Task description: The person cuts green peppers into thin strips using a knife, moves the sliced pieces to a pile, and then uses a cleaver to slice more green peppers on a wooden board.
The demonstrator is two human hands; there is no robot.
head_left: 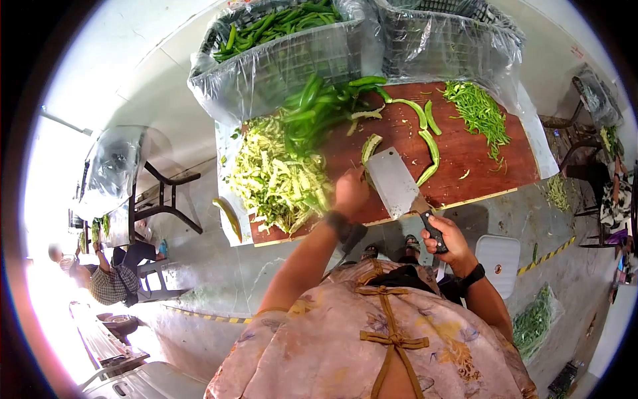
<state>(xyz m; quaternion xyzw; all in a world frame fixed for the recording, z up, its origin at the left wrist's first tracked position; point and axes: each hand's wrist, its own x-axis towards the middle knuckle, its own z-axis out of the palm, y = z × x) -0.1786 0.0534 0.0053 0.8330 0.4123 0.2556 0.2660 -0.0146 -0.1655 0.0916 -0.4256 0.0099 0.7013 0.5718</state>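
Note:
A cleaver [393, 183] with a black handle is in my right hand [446, 239], its wide blade over the front part of the red-brown board [399, 146]. Blurred by motion, my left hand [352, 193] is left of the blade; its fingers cannot be made out. A pale piece of split pepper [371, 147] lies just above it. Long split green peppers [428, 149] curve across the board's middle. Pale pepper cores and scraps [276, 173] are heaped at the left, with blurred whole green peppers [309, 113] behind them. Thin green shreds [478, 116] form a pile at the right.
Behind the board stand two plastic-lined crates, the left crate [286, 66] holding green peppers and the right crate [445, 53] beside it. A white stool [497, 266] is on the floor at right. People sit at the far left [113, 282] and far right [615, 199].

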